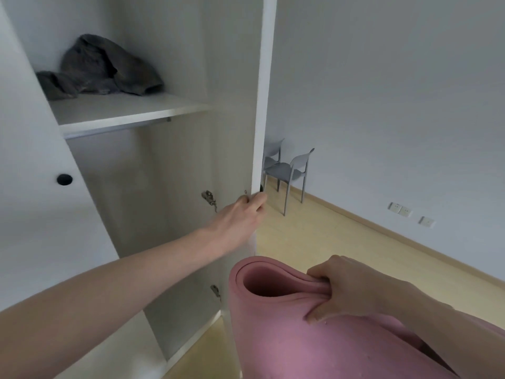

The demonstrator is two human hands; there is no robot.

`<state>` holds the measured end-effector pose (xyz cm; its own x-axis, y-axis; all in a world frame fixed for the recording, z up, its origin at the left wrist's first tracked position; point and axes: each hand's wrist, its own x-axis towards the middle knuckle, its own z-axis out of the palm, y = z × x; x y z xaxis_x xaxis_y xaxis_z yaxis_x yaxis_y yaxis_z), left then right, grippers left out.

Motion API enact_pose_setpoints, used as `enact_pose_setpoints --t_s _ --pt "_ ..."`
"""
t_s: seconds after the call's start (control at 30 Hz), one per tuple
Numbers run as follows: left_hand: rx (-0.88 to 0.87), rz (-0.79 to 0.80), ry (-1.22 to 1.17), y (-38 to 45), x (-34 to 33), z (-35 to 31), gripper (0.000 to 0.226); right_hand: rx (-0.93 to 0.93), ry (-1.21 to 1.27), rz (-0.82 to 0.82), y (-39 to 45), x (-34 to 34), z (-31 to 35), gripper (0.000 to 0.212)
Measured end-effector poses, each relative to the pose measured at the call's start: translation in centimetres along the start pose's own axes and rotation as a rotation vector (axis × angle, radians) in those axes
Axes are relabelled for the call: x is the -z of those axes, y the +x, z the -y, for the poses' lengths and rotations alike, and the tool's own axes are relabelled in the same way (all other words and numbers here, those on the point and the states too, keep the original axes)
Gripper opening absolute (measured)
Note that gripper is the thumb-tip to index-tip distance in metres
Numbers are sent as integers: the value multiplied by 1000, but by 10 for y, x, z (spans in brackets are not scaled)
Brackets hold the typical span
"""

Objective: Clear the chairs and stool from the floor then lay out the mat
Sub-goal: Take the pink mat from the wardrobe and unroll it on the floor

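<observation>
A rolled pink mat (pixel 287 337) fills the lower right, its open end facing me. My right hand (pixel 352 288) is shut on the mat's rolled edge, thumb on the outside and fingers inside the roll. My left hand (pixel 243 214) reaches forward and grips the edge of a white wardrobe door (pixel 266 91) that stands open. Two grey chairs (pixel 292 170) stand against the far wall beyond the door, one partly hidden behind it. No stool is in view.
The open wardrobe (pixel 164 173) stands in front of me, with a dark grey cloth (pixel 101 69) on its upper shelf. Another white door with a round black hole (pixel 64 179) is at left. Light wooden floor (pixel 341 242) stretches to the right, with wall sockets (pixel 400 209) above the skirting.
</observation>
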<state>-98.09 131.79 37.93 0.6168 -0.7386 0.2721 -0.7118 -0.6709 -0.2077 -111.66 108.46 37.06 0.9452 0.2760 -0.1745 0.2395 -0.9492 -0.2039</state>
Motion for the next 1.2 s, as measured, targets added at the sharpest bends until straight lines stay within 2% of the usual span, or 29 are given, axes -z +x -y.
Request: enact_pose_setpoints --t_s 0.17,0.37,0.57,0.7,0.77,0.97,1.2 --pt "26 27 -15 -62 9 50 31 31 -45 -5 10 -3 51 61" --pt "165 78 32 -129 12 127 28 49 -70 -43 33 -7 112 62" --pt "283 128 108 -179 9 194 46 27 -43 -93 59 -8 151 54" --pt "279 230 162 -206 4 207 87 11 -6 -122 71 -9 168 58" --pt "303 241 132 -209 1 207 96 -1 12 -130 77 -10 176 62" --pt "375 255 36 -204 4 205 95 5 60 -149 88 -7 191 57" --pt "443 327 84 -207 4 225 89 17 23 -188 101 -6 198 67"
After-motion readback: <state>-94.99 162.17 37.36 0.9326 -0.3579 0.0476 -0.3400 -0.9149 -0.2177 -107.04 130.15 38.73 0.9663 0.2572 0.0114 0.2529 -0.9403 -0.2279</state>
